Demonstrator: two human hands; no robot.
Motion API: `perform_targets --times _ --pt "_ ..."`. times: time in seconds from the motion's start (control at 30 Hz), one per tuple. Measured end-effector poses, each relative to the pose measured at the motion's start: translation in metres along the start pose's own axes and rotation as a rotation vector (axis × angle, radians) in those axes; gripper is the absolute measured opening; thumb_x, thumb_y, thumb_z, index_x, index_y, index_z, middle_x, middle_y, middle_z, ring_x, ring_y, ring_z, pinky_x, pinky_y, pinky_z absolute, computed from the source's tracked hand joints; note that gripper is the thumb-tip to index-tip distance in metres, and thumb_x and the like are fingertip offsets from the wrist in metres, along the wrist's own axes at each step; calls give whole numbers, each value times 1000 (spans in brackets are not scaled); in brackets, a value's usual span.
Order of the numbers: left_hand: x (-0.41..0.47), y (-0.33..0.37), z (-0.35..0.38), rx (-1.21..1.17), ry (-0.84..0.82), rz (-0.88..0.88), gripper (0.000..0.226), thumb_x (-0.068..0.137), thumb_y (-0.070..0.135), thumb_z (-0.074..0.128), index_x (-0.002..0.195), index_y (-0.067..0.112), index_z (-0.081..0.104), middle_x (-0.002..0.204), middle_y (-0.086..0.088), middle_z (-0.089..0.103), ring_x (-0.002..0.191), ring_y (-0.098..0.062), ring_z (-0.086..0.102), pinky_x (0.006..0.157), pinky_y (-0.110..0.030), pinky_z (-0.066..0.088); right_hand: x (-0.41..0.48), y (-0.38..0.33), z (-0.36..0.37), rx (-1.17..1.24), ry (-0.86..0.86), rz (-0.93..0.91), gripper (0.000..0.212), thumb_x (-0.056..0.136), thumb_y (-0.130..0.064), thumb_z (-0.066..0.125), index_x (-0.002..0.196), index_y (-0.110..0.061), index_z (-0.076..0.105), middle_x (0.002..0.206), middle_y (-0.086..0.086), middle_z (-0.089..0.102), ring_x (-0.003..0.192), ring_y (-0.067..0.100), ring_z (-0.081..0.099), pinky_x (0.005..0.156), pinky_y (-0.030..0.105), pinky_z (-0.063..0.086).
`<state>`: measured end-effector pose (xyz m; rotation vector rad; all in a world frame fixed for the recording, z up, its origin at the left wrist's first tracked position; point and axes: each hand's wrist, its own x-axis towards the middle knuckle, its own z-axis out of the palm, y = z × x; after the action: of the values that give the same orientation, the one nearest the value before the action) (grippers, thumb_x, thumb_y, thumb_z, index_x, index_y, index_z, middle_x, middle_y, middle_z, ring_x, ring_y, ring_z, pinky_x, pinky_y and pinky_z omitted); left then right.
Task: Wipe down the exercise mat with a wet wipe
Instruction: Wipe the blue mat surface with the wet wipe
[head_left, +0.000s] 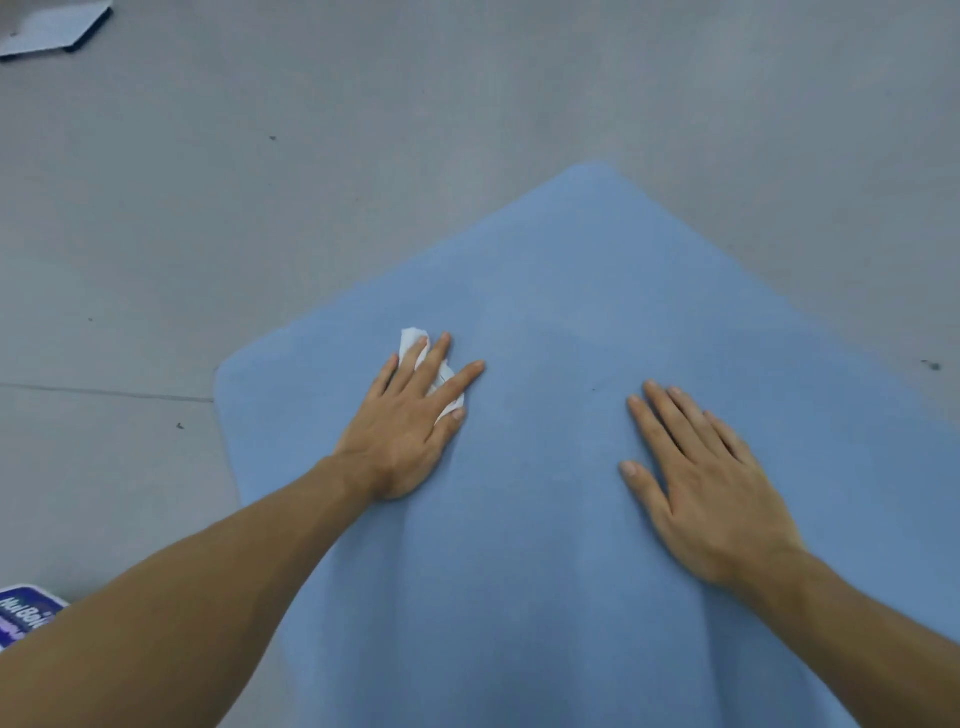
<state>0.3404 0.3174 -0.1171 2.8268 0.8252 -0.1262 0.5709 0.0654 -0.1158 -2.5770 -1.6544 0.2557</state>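
Underneath both palms sits the blue exercise mat (545, 571), spread on grey floor (467, 104), and the right hand (706, 488) lies flat on it, fingers straight, holding nothing. Meanwhile the left hand (410, 426) pins the wet wipe (413, 339) under straight fingers. It's pretty bunched up, so it could slip out mid-swipe.

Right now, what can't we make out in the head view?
Head view, all:
- wipe: mostly under the left hand; fold and extent hidden.
- mat: near end cut off by the bottom edge; wiped areas not distinguishable.
- pack: cut by the left edge and the forearm; label partly readable.
- flat thing, top left: cut by the corner; unidentifiable.
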Motion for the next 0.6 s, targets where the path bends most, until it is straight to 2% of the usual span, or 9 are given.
perform_targets --times 0.1,0.23,0.37,0.47,0.6 --pt "1 0 0 0 -7 -8 56 104 52 8 160 51 1 171 9 -13 155 -11 -21 128 -39 -7 -26 40 -6 -13 -11 61 73 101 -60 9 164 -24 14 171 -8 8 158 9 4 128 35 8" --pt "2 1 0 -8 -3 -6 58 102 56 5 159 50 1 171 9 -12 155 -10 -21 128 -38 -6 -66 93 -13 -19 -23 180 72 100 -62 10 164 -27 12 171 -7 7 158 10 4 127 36 10" --pt "0 1 -2 -36 -2 -15 60 101 58 7 160 46 4 172 9 -9 156 -11 -18 127 -35 -4 -83 111 -11 -10 12 242 70 103 -58 16 164 -23 17 171 -5 12 158 12 9 126 37 13" --pt "4 10 1 -66 -3 -69 63 100 59 9 161 43 8 172 5 -4 158 -18 -10 128 -42 5 -82 111 -9 -17 33 235 69 103 -56 19 164 -22 19 171 -4 15 158 13 11 126 38 15" --pt "17 41 7 -81 51 -146 63 102 53 17 162 35 21 172 -7 6 158 -29 0 127 -50 11 -81 113 -10 -33 22 229 69 102 -55 19 164 -24 15 171 -6 9 158 9 3 127 35 10"
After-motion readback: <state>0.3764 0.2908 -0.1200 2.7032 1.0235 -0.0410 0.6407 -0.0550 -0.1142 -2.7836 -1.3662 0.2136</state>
